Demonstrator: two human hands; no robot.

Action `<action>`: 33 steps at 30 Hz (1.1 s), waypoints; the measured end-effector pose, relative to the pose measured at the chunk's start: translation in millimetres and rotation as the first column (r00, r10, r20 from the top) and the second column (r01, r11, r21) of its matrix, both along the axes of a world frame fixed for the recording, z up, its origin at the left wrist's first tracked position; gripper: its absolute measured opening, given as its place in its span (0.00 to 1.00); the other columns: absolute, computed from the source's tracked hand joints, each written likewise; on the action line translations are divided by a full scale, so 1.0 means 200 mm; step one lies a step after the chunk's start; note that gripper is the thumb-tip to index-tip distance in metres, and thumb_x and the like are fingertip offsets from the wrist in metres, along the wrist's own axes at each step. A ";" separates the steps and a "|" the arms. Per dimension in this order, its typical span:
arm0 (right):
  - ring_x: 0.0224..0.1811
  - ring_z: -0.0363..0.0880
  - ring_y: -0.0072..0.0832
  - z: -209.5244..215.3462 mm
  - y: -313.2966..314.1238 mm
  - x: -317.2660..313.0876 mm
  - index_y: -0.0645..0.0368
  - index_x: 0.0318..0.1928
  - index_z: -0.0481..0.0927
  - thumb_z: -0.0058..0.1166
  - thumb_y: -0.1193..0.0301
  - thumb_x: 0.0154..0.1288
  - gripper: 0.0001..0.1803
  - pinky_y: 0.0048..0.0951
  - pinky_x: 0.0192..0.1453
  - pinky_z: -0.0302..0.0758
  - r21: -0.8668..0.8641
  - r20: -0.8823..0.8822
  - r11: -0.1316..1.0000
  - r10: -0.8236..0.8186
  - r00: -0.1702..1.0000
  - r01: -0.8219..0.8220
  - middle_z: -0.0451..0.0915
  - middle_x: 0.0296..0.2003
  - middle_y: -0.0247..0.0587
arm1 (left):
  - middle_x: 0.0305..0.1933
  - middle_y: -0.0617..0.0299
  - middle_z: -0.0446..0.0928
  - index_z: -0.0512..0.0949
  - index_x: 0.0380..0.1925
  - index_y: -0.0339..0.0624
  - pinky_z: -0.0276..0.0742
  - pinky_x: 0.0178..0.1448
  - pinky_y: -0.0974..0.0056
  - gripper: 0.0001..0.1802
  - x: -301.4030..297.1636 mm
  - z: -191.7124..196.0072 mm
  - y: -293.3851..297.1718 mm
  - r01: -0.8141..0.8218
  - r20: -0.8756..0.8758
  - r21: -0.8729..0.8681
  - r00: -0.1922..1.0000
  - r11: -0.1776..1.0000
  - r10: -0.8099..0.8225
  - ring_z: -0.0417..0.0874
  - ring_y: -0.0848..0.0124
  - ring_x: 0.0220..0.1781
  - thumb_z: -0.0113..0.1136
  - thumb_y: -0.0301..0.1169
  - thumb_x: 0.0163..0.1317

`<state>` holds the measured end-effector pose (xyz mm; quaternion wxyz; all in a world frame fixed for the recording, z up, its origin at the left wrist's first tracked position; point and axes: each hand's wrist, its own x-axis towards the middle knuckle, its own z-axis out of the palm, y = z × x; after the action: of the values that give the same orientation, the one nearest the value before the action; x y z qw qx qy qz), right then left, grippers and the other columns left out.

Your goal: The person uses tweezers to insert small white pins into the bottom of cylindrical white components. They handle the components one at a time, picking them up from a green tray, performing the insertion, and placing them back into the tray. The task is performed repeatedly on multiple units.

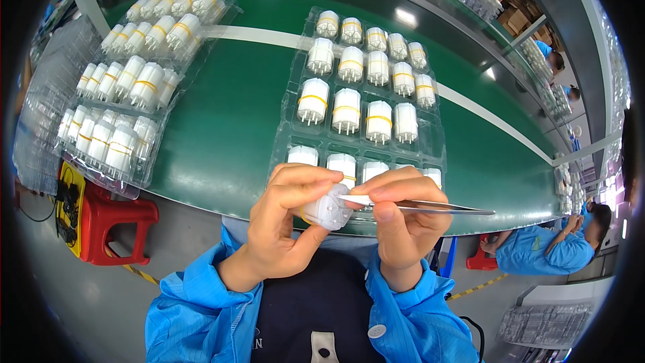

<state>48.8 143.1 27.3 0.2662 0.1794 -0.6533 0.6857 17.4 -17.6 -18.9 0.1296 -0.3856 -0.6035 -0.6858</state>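
Note:
My left hand [279,222] is closed round a white round plug-like part [328,212], its end face turned to the right. A pair of metal tweezers [460,210] is pinched in my right hand [406,218], its back end sticking out to the right. Something small and white [356,199] shows between my right fingertips and the face of the part; whether it is the tip of the tweezers or a separate piece I cannot make out. Just beyond my hands lies a clear plastic tray [285,124] of similar white cylinders [346,111] with metal pins, most with a yellow band.
Stacked clear trays [144,175] with more white cylinders stand at the left of the green bench [208,107]. A red stool [124,218] is on the floor at the left. At the right, a person in blue [551,249] sits beyond the bench's end.

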 end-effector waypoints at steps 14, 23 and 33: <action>0.33 0.82 0.31 0.10 -0.01 -0.02 0.68 0.38 0.82 0.60 0.82 0.59 0.06 0.28 0.36 0.78 0.285 -0.016 0.957 -0.048 0.999 0.051 0.83 0.32 0.50 | 0.52 0.46 0.78 0.72 0.50 0.36 0.75 0.53 0.57 0.31 -0.01 0.00 0.03 -0.230 -0.123 -0.017 0.966 0.973 0.226 0.78 0.54 0.50 0.63 0.10 0.40; 0.36 0.83 0.34 0.05 -0.02 -0.02 0.69 0.40 0.81 0.61 0.81 0.59 0.08 0.30 0.40 0.79 -0.246 0.013 0.967 0.074 0.997 -0.068 0.84 0.36 0.52 | 0.54 0.43 0.76 0.72 0.49 0.35 0.75 0.55 0.57 0.31 -0.03 0.10 0.03 -0.271 -0.024 -0.111 0.962 0.956 0.270 0.77 0.53 0.53 0.67 0.12 0.40; 0.42 0.83 0.36 0.01 -0.02 -0.01 0.70 0.42 0.79 0.58 0.81 0.61 0.09 0.32 0.47 0.79 -0.105 -0.036 0.993 0.047 0.998 -0.051 0.82 0.38 0.55 | 0.54 0.44 0.73 0.63 0.57 0.32 0.76 0.54 0.59 0.37 0.03 0.02 0.05 -0.106 0.168 -0.007 0.980 0.994 0.106 0.79 0.54 0.51 0.72 0.19 0.48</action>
<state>45.9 139.8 30.0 0.2693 0.1925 -0.6070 0.7225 22.9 -8.4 -14.2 0.1151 -0.2936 -0.6315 -0.7084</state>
